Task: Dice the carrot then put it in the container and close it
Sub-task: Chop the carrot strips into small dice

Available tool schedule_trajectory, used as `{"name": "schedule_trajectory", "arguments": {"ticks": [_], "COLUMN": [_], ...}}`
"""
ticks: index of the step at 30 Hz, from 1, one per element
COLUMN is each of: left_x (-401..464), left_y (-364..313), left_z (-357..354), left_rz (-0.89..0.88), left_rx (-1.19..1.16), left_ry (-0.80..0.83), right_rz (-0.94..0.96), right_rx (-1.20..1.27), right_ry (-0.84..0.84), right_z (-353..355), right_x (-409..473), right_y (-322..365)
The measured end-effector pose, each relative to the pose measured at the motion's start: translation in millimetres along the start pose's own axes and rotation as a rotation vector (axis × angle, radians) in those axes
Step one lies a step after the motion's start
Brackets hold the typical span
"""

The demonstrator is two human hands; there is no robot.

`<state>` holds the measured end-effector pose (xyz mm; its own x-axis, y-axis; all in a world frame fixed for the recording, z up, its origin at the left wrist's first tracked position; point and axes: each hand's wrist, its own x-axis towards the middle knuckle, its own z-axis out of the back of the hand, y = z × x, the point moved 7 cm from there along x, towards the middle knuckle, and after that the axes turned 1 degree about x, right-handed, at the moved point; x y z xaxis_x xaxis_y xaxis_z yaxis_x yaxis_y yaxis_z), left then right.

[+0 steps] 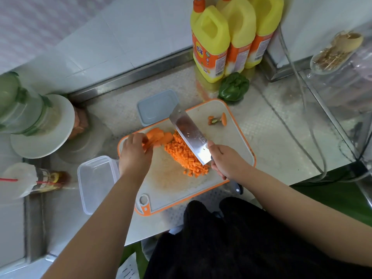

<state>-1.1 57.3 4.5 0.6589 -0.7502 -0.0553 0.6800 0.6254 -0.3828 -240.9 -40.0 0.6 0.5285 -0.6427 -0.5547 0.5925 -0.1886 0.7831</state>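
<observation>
Three yellow detergent bottles [211, 47] at wall; green pepper [234, 87] beside.

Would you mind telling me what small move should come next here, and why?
Probably swing the cleaver left onto the uncut carrot slices and keep dicing. The left hand holds those slices on the cutting board, the right hand grips the cleaver beside the diced pile, and the container holds no carrot.
</observation>
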Motion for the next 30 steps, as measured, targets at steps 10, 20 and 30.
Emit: {"name": "schedule_trajectory", "arguments": {"ticks": [10,20,30], "left_x": [-90,-89,-88], "left_y": [33,38,34], "left_z": [-50,-50,-54], "left_rz": [-0.234,-0.244,-0.336], "left_rx": [0.328,0.320,0.385], "left_ry": [0.288,0.378,0.426], "right_rz": [0.001,0.003,0.012], "right_rx": [-0.011,-0.051,-0.090], "right_ry": [0.055,0.051,0.062], "right_z": [-18,-20,-26], "right_x": [-2,-6,-6], "right_y": [-1,3,7]}}
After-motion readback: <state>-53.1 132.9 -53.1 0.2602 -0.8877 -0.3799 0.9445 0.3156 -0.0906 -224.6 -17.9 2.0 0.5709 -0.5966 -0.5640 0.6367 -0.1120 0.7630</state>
